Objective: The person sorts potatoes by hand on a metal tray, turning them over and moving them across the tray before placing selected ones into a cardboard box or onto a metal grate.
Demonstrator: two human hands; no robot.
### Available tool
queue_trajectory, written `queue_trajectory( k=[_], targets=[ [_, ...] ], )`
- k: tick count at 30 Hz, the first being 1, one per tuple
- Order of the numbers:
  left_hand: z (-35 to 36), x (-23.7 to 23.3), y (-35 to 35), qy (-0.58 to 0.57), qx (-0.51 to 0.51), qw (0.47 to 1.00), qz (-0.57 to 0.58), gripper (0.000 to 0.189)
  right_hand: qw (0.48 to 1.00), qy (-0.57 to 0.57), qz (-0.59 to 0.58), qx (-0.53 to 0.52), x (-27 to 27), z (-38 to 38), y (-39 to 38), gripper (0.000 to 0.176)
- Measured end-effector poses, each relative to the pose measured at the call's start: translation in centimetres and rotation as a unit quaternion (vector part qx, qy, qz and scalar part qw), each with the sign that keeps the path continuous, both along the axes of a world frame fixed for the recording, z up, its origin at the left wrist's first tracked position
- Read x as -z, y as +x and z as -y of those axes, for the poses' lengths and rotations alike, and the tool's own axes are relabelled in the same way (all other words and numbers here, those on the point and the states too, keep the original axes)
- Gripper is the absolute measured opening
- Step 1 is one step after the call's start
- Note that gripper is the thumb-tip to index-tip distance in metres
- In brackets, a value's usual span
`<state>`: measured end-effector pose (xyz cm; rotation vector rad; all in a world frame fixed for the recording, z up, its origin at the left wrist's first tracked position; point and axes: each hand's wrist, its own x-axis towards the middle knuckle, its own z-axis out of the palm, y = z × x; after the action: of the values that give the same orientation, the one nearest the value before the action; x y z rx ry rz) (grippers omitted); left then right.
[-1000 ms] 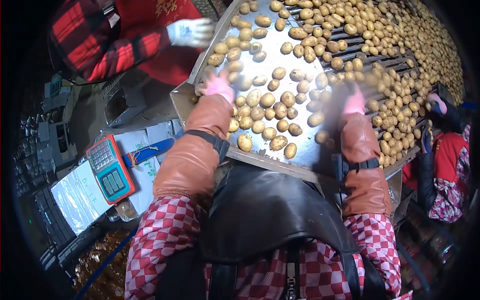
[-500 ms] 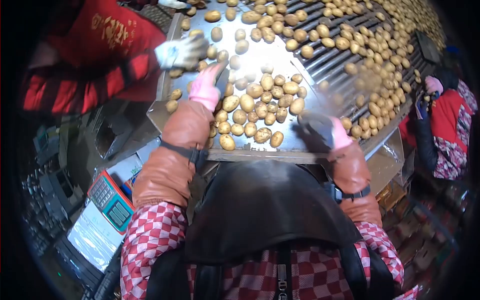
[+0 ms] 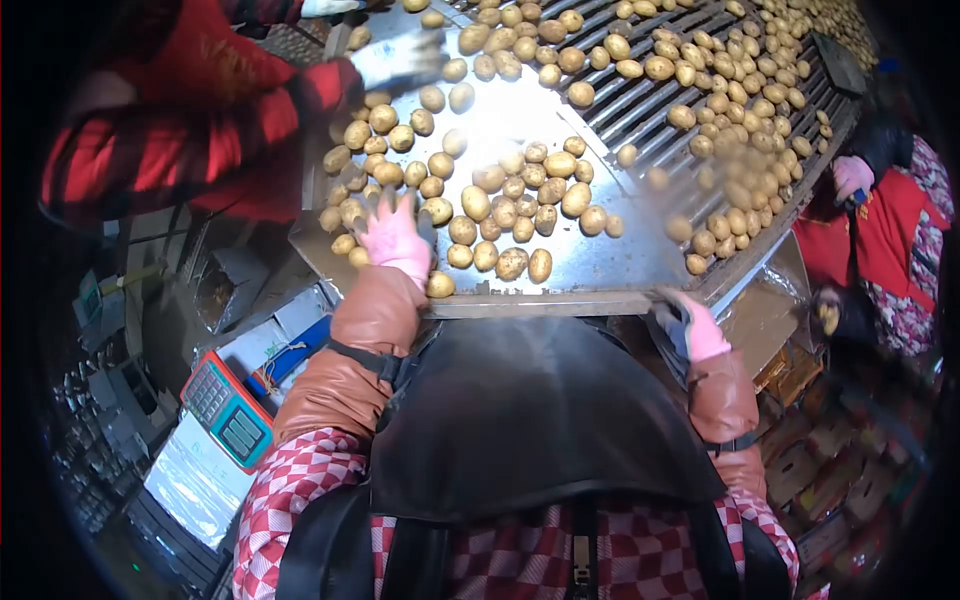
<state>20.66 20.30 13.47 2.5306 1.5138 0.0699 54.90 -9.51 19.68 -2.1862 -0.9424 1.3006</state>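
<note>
My left hand [image 3: 395,240], in a pink glove with dark finger parts, lies with fingers spread among potatoes at the left of the metal table [image 3: 640,262]. Its fingertips touch or nearly touch several potatoes [image 3: 388,174]. A loose group of potatoes [image 3: 525,205] lies on the sheet to its right. My right hand [image 3: 692,328], gloved in pink and grey, is at the front right rim of the table. Its fingers point toward the rim, look stretched out, and show nothing held; part of them is in shadow.
A sloping roller bed [image 3: 640,105] carries many potatoes beyond the table. At left, a person's white-gloved hand [image 3: 400,60] reaches over the sheet, blurred. Another person [image 3: 880,230] stands at right. A scale with a keypad [image 3: 228,408] is at lower left; a cardboard box [image 3: 765,325] is below right.
My left hand has moved down toward me, and more potatoes lie around it at the left. My right hand has drawn back from the sheet to the front rim. The co-worker's white glove has moved up and right.
</note>
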Motion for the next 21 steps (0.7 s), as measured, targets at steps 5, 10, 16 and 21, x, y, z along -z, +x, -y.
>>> queue_trajectory(
  k=[5,10,16,21],
  targets=[
    [4.0,0.2,2.5,-0.016,0.300,0.953,0.043,0.044,0.986,0.107,0.081,-0.101,3.0,-9.9,-0.5,0.046],
    [5.6,0.2,-3.3,-0.060,0.059,0.996,0.025,0.043,0.984,0.029,0.141,-0.107,8.5,-17.7,3.1,0.053],
    [4.6,-2.0,-3.5,-0.186,0.007,0.982,-0.019,0.038,0.922,0.016,0.289,-0.257,3.0,-24.4,-9.4,0.046],
    [-2.5,-3.6,-2.8,-0.072,-0.144,0.985,0.055,0.044,0.858,0.097,0.290,-0.412,5.5,-21.4,-11.4,0.065]
  ],
)
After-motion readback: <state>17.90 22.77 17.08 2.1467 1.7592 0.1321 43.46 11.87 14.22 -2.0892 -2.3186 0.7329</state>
